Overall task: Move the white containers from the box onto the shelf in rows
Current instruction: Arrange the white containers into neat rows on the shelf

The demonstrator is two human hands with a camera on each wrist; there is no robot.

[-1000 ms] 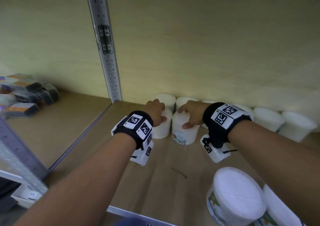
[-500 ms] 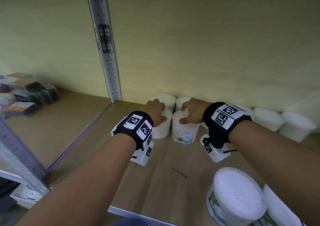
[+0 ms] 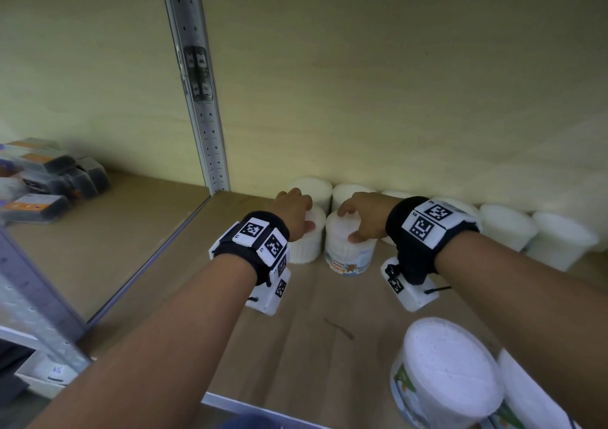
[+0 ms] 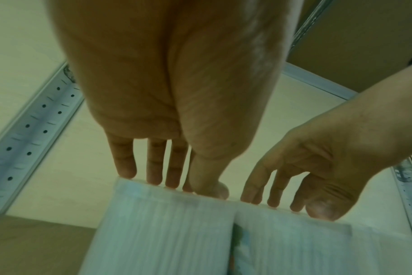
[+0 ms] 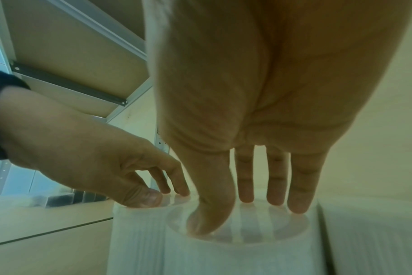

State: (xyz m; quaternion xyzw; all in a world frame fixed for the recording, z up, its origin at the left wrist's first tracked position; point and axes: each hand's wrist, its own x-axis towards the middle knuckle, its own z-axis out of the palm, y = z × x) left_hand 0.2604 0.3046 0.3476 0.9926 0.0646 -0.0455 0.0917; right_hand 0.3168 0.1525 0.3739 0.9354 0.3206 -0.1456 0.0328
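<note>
Two small white containers stand side by side on the wooden shelf (image 3: 296, 330), in front of a back row of the same containers (image 3: 506, 224). My left hand (image 3: 297, 213) rests on top of the left container (image 3: 307, 247). The left wrist view shows its nearly straight fingers (image 4: 127, 167) and thumb touching the lid of this container (image 4: 158, 232). My right hand (image 3: 355, 221) rests on the labelled right container (image 3: 348, 254). In the right wrist view its fingertips (image 5: 299, 204) and thumb press the clear lid of that container (image 5: 235, 251). No box is in view.
Two larger white tubs (image 3: 450, 372) stand at the shelf's front right, under my right forearm. A perforated metal upright (image 3: 200, 99) divides the shelf at the left; beyond it lie several dark flat packs (image 3: 49, 178). The wall closes the back.
My right hand's fingers reached a little further over the lid and came back. Both front containers and my left hand have barely moved.
</note>
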